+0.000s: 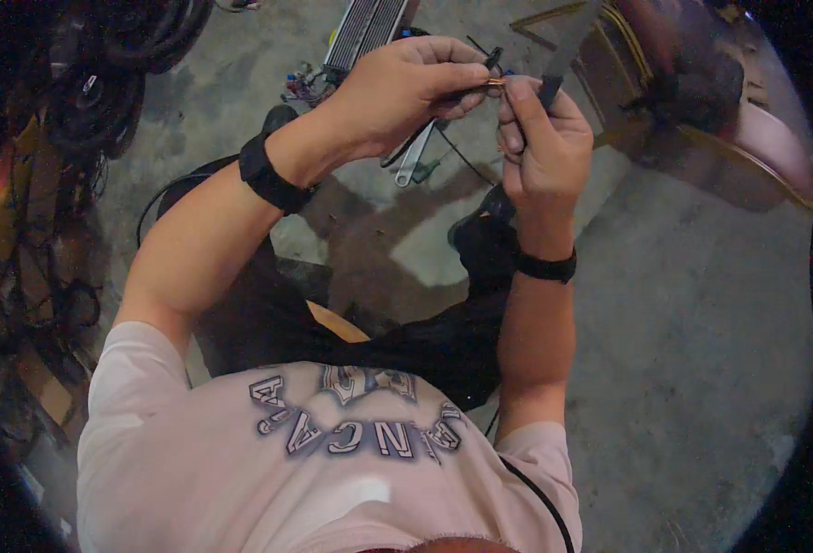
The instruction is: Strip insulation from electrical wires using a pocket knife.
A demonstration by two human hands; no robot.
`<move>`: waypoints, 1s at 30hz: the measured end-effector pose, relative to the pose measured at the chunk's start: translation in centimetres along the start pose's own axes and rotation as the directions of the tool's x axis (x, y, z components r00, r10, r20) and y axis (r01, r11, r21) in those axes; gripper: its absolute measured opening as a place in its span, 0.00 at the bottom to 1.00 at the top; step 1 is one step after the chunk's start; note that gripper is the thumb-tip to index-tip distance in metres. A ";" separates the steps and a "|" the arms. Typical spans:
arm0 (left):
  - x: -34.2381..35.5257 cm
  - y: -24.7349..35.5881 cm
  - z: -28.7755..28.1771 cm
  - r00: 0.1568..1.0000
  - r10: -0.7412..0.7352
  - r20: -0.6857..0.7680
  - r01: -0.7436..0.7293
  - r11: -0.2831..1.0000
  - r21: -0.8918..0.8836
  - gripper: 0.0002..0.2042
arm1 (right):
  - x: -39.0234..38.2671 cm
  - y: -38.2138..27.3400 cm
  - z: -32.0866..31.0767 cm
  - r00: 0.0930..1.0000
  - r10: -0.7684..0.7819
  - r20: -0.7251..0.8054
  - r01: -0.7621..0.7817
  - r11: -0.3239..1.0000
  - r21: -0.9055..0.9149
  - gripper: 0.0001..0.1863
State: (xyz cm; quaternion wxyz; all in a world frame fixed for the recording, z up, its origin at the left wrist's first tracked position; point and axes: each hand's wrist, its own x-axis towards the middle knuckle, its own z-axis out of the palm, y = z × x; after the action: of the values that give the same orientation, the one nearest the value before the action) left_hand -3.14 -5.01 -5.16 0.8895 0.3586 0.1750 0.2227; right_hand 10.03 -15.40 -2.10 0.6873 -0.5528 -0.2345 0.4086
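Observation:
My left hand (pixel 406 101) is closed at the top middle, pinching a short copper wire end (pixel 497 82) on a dark cable, with a small black piece (pixel 493 58) by its fingertips. My right hand (pixel 543 143) is closed just to its right, thumb and index finger at the same copper end. A dark strip (pixel 550 90) lies against its fingers. Below the hands, a long metal wrench-like tool (pixel 414 157) lies on the floor beside thin black cables.
A ribbed metal unit (pixel 362 37) with bundled wires and connectors (pixel 303 88) lies beyond my hands on the concrete floor (pixel 683 332). Coiled black hoses (pixel 148 32) pile up along the left. Dark and pink items (pixel 766 147) with a gold-edged frame stand at upper right. My knees are bent below.

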 end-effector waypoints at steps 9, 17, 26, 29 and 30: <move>0.2 1.2 0.7 0.999 0.038 0.002 -0.037 0.949 0.314 0.12 | -0.3 -1.2 0.4 0.999 -0.007 0.038 0.009 0.999 -0.052 0.06; 0.3 1.2 0.8 1.000 -0.003 -0.023 0.006 0.995 0.104 0.11 | -1.1 -2.6 1.1 1.000 0.006 -0.026 -0.013 0.965 -0.263 0.07; 0.0 1.3 1.6 0.999 -0.036 -0.009 0.035 0.999 -0.022 0.10 | -1.3 -3.0 0.5 0.999 -0.023 0.027 0.030 0.958 -0.285 0.07; 0.0 1.3 1.6 0.999 -0.041 0.016 0.042 0.998 -0.036 0.10 | -0.9 -2.6 0.4 0.985 -0.172 0.000 0.164 0.942 -0.292 0.07; -0.1 1.3 1.7 0.999 -0.046 0.016 0.046 0.998 -0.039 0.11 | -0.9 -2.6 0.4 0.985 -0.172 0.010 0.168 0.950 -0.265 0.07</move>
State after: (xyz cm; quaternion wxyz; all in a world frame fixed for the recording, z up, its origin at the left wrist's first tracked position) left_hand -2.76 -5.12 -3.04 0.9027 0.3385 0.1718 0.2028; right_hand 10.01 -16.05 0.55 0.6416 -0.6201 -0.3289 0.3093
